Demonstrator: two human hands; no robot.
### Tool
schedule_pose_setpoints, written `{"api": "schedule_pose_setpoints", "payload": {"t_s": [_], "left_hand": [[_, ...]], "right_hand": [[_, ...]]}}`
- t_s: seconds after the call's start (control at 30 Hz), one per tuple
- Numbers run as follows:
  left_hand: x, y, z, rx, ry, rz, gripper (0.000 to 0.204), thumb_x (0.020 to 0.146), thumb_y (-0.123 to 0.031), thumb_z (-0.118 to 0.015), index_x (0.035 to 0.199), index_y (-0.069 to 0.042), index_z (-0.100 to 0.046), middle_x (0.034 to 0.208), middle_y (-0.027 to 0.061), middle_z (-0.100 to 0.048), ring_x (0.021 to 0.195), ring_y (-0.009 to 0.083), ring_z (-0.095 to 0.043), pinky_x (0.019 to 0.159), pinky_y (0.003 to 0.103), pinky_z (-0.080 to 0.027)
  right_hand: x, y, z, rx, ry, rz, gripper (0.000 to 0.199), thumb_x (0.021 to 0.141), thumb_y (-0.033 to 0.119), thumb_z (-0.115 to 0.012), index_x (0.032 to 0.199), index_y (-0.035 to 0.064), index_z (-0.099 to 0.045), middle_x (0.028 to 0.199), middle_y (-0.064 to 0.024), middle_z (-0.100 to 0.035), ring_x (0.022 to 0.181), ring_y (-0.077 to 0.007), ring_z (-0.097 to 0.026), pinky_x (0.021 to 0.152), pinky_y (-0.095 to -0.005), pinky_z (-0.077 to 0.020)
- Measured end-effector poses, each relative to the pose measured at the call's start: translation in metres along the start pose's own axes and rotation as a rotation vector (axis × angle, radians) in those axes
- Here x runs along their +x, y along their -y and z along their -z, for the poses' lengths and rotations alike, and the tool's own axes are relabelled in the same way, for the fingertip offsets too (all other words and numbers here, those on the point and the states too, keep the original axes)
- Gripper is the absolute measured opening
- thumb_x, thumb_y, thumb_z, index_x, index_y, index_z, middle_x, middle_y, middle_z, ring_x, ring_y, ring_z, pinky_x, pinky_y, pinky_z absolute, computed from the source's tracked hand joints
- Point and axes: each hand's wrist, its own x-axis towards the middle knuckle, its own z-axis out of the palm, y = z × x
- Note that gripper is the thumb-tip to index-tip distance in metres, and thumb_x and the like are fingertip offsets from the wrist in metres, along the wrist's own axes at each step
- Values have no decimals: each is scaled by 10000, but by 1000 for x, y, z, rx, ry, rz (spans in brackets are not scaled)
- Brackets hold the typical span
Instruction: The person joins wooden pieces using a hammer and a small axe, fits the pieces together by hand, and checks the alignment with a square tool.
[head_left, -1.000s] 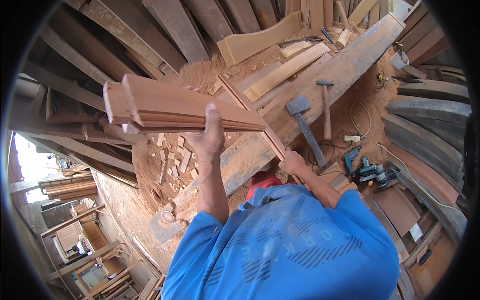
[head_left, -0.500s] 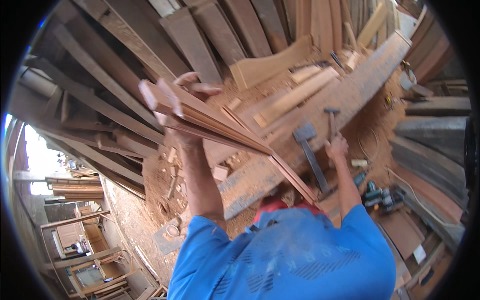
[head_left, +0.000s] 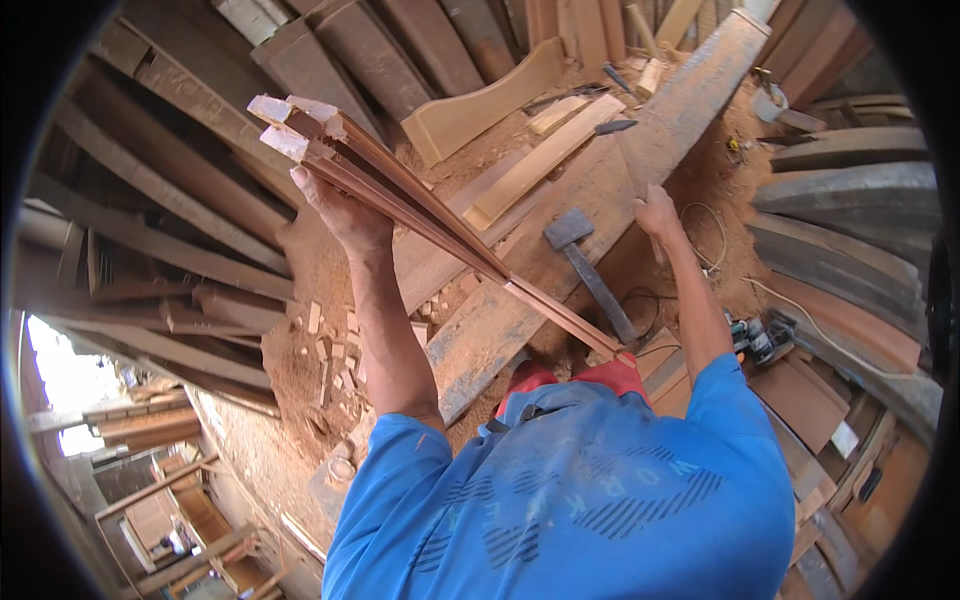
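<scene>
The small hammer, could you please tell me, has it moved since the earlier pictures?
Yes: in the right hand, the small hammer has moved up the picture, away from the mallet.

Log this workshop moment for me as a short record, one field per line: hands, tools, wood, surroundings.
Left hand: holding the boards near their upper end
Right hand: gripping a hammer by its handle
Boards: tilted, lower end meeting a narrow wooden strip
Mallet: head on the thick plank, handle past its edge
Ground, left: small wood blocks scattered in sawdust
Beyond plank: pale curved board
Clothing: blue shirt
</scene>
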Motion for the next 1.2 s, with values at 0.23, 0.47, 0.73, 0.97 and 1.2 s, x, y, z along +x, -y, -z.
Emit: {"api": "schedule_pose_setpoints", "payload": {"t_s": [0.23, 0.47, 0.73, 0.97, 1.2], "left_hand": [[0, 3, -13, -58, 98, 62, 868, 937, -786, -407, 1357, -34, -509, 1101, 131, -628, 724, 274, -695, 613, 425, -634], [8, -26, 1, -50, 114, 68, 658, 1027, -620, -390, 1349, -59, -505, 1204, 130, -623, 994, 249, -653, 840, 423, -548], [21, -42, -37, 44, 118, 28, 650, 1088, -593, -174, 1323, -82, -500, 1228, 80, -598, 1122, 213, -563, 1027, 376, -452], [21, -43, -40, 279, 89, -80, 714, 1111, -498, -140, 1108, 31, -619, 969, 121, -685, 905, 199, -626, 835, 338, -499], [27, -33, -59, 194, 195, -106, 695, 1110, -479, -172, 1021, 27, -641, 882, 141, -695, 814, 250, -644, 776, 388, -508]], "right_hand": [[-27, -11, -46, -74, -3, -270, 425, 881, 218, -632, 1237, -14, -620, 1202, -316, -647, 1186, -469, -608, 1002, -519, -496], [-103, 29, -98, -299, -19, -174, 622, 911, 339, -692, 1424, 56, -485, 1407, -261, -516, 1331, -460, -492, 1094, -521, -422], [-95, 5, -128, -237, 329, -200, 619, 839, 315, -728, 1342, 8, -537, 1283, -280, -612, 1233, -449, -577, 1049, -499, -466], [-98, 65, -37, -19, 117, 139, 443, 756, 267, -703, 1095, -16, -673, 1071, -284, -687, 1028, -458, -652, 894, -477, -524], [-170, 209, 143, 436, -421, 538, 405, 880, 292, -710, 1118, -24, -622, 805, -96, -646, 735, -180, -620, 700, -365, -518]]}}
